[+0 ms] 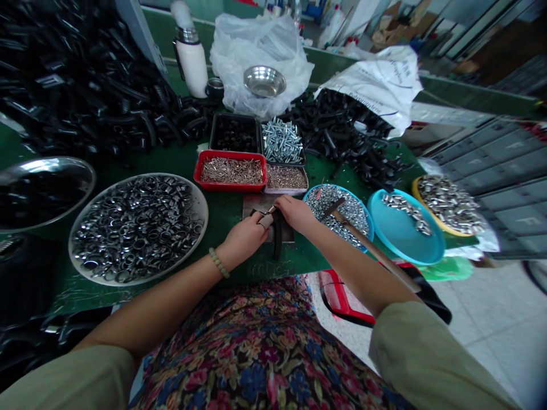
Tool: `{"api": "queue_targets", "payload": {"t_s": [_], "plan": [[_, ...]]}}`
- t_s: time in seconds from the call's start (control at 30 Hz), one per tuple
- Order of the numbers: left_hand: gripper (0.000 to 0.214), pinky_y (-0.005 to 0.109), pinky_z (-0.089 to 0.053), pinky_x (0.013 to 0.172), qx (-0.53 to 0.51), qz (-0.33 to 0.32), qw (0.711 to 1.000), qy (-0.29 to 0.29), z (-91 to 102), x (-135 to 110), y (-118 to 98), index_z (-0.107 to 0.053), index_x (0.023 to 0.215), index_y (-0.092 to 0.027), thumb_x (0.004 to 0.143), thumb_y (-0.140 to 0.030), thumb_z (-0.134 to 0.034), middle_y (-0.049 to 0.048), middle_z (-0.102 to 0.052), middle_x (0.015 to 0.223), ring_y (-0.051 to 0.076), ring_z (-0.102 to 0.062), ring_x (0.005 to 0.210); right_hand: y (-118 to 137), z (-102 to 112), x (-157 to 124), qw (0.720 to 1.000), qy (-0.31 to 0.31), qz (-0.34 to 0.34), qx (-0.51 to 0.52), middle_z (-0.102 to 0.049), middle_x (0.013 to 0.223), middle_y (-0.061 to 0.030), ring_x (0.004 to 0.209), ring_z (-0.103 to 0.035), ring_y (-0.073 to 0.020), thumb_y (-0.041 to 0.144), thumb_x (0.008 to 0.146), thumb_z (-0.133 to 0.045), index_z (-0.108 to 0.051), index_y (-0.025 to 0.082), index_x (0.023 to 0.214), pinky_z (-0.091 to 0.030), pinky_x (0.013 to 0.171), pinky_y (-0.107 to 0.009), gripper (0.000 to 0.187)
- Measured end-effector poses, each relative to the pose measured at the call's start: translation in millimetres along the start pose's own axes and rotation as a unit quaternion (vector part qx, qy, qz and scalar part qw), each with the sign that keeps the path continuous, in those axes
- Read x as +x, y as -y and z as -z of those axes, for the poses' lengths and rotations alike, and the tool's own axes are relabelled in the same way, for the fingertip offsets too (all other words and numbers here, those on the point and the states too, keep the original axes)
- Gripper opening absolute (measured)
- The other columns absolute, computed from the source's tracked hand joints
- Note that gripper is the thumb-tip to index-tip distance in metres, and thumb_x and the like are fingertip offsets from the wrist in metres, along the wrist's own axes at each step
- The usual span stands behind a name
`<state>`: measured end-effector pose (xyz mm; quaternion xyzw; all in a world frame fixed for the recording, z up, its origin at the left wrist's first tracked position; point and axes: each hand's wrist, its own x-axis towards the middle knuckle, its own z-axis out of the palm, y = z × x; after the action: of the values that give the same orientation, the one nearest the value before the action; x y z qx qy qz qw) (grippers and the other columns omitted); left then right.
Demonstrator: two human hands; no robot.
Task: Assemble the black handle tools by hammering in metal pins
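A black curved plastic handle (277,241) lies over a metal plate (288,232) at the front of the green bench. My left hand (245,242), a ring on one finger, is closed around the handle's upper end from the left. From the right, my right hand (294,213) is closed on the same end, its fingertips at a small shiny metal piece (270,210). Fingers partly hide where the metal piece meets the handle. Right of my right hand, a hammer (363,238) rests across a blue basin (370,219) of small metal parts.
A large tray (76,256) of metal rings stands left. Behind my hands are a red tray (197,177) of pins and a box of screws (282,141). A light-blue basin (410,245) and a yellow basin (416,191) hold metal sleeves. Black handles (128,114) pile up at the back.
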<state>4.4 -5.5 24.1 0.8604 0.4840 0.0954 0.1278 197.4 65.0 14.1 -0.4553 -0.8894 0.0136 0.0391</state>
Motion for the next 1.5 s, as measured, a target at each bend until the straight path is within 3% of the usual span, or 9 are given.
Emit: {"api": "queue_targets", "payload": {"t_s": [0.4, 0.7, 0.9, 1.03, 1.13, 1.23, 1.3, 1.37, 1.5], "plan": [[0.032, 0.031, -0.048, 0.075, 0.008, 0.003, 1.0, 0.007, 0.6, -1.4, 1.4, -0.052, 0.124, -0.022, 0.096, -0.03, -0.041, 0.0074, -0.055, 0.108, 0.02, -0.059, 0.086, -7.6, -0.4, 2.2, 0.99, -0.035, -0.028, 0.136, -0.066, 0.098, -0.009, 0.095, -0.062, -0.0193, 0.023, 0.097, -0.045, -0.062, 0.016, 0.101, -0.046, 0.085, -0.03, 0.019], [0.031, 0.03, -0.048, 0.077, 0.007, 0.003, 1.0, 0.009, 1.8, -0.5, 0.8, -0.051, 0.124, -0.022, 0.096, -0.03, -0.041, 0.0076, -0.055, 0.11, 0.02, -0.059, 0.089, -1.7, 2.9, 1.3, 0.996, -0.023, -0.036, 0.077, -0.065, 0.099, -0.01, 0.096, -0.062, -0.0198, 0.025, 0.098, -0.041, -0.06, 0.015, 0.102, -0.045, 0.083, -0.029, 0.022], [0.031, 0.03, -0.048, 0.077, 0.013, 0.004, 1.0, 0.015, 2.6, -0.3, 0.8, -0.051, 0.124, -0.022, 0.096, -0.03, -0.04, 0.0076, -0.055, 0.109, 0.02, -0.059, 0.088, 9.0, 6.4, -3.4, 0.998, 0.049, -0.005, -0.051, -0.062, 0.101, -0.0133, 0.084, -0.063, -0.0202, 0.016, 0.097, -0.038, -0.059, 0.012, 0.104, -0.045, 0.07, -0.029, 0.023], [0.032, 0.03, -0.048, 0.076, 0.019, 0.001, 1.0, 0.02, 3.9, 0.1, 0.1, -0.051, 0.125, -0.021, 0.096, -0.03, -0.039, 0.0078, -0.055, 0.108, 0.02, -0.059, 0.087, 10.1, 11.2, -3.7, 0.999, 0.043, -0.005, 0.025, -0.062, 0.108, -0.0137, 0.096, -0.062, -0.0219, 0.02, 0.097, -0.037, -0.059, 0.013, 0.11, -0.048, 0.08, -0.032, 0.027], [0.033, 0.03, -0.048, 0.074, 0.018, 0.007, 0.999, 0.027, 4.4, 0.1, -0.7, -0.05, 0.126, -0.021, 0.096, -0.03, -0.039, 0.0082, -0.055, 0.108, 0.02, -0.059, 0.085, -12.9, 21.7, -25.3, 0.991, -0.017, -0.058, 0.119, -0.061, 0.12, -0.014, 0.111, -0.057, -0.0223, 0.029, 0.098, -0.037, -0.053, 0.015, 0.126, -0.045, 0.094, -0.037, 0.035], [0.034, 0.031, -0.049, 0.073, 0.017, 0.005, 0.999, 0.031, 3.7, 0.1, -1.0, -0.05, 0.126, -0.02, 0.096, -0.029, -0.039, 0.0086, -0.055, 0.109, 0.02, -0.059, 0.084, -52.7, 34.2, -74.3, 0.976, -0.075, -0.201, 0.03, -0.058, 0.125, -0.0183, 0.116, -0.053, -0.0289, 0.036, 0.096, -0.042, -0.05, 0.012, 0.13, -0.043, 0.097, -0.045, 0.043], [0.034, 0.031, -0.049, 0.073, 0.019, -0.001, 0.999, 0.029, 2.6, 0.2, -0.7, -0.05, 0.126, -0.019, 0.096, -0.029, -0.039, 0.0089, -0.055, 0.11, 0.02, -0.059, 0.085, -75.6, 38.4, -109.1, 0.958, -0.023, -0.278, -0.065, -0.061, 0.119, -0.0191, 0.112, -0.055, -0.034, 0.039, 0.094, -0.046, -0.055, 0.012, 0.126, -0.045, 0.092, -0.05, 0.042], [0.034, 0.032, -0.049, 0.074, 0.022, -0.002, 0.999, 0.023, 1.4, 0.6, -0.4, -0.049, 0.127, -0.019, 0.096, -0.028, -0.038, 0.0092, -0.055, 0.111, 0.021, -0.059, 0.086, -85.8, 38.4, -133.0, 0.948, 0.044, -0.292, -0.12, -0.063, 0.113, -0.0185, 0.107, -0.057, -0.0349, 0.036, 0.093, -0.047, -0.056, 0.012, 0.124, -0.047, 0.086, -0.05, 0.04], [0.035, 0.031, -0.049, 0.075, 0.02, 0.0, 1.0, 0.024, -0.3, 1.5, 0.4, -0.048, 0.128, -0.019, 0.096, -0.028, -0.038, 0.01, -0.054, 0.115, 0.02, -0.058, 0.088, -61.1, 37.9, -132.0, 0.952, 0.042, -0.288, -0.097, -0.061, 0.117, -0.0191, 0.094, -0.064, -0.0291, 0.033, 0.097, -0.037, -0.05, 0.013, 0.13, -0.052, 0.075, -0.041, 0.041]]}}
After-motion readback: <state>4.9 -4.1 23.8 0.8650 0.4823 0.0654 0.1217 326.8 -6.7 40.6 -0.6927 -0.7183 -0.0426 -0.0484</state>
